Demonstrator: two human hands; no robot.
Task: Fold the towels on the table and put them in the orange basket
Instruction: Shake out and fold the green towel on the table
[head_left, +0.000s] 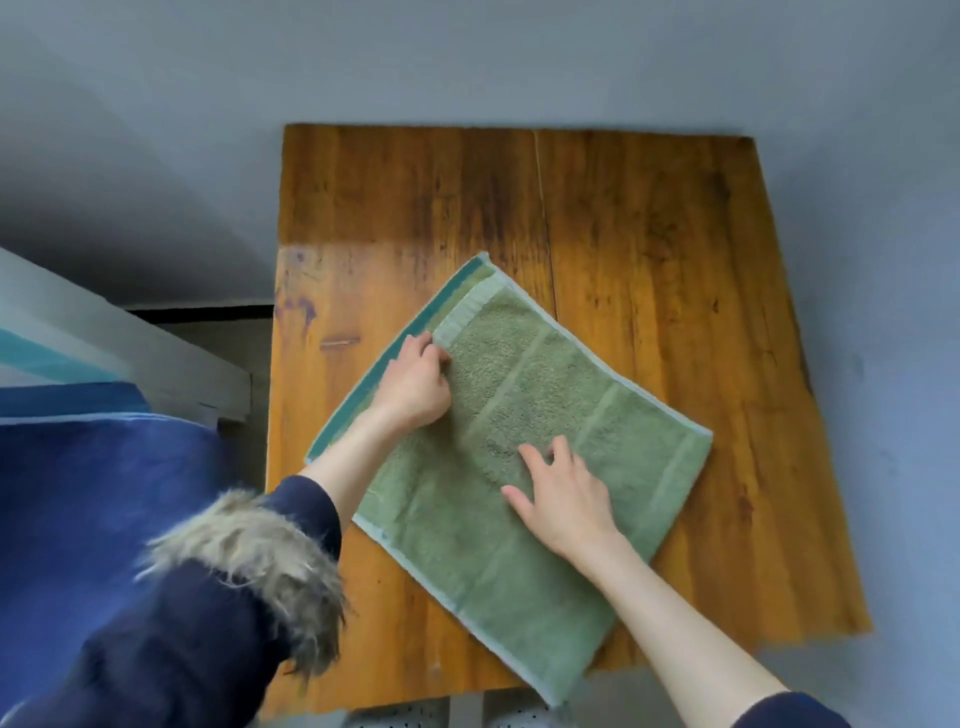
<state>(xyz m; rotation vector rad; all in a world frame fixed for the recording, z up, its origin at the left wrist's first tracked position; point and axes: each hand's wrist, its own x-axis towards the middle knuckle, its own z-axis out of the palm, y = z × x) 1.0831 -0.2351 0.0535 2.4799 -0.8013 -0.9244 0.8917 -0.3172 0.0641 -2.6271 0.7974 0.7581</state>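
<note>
Green terry towel on worn tabletop

The rectangular looped-pile green towel (519, 467) lies diagonally on the scuffed wooden tabletop (649, 234); left hand (415, 384) curled, pinching its ribbed edge, right hand (563, 499) flat, fingers spread.

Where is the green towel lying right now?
In the head view, the green towel lies diagonally on the near half of the wooden table, with the left hand at its left edge and the right hand resting on its middle.

Green towel (519, 467) folded, flat, lying diagonally on wooden table (649, 234).
</note>
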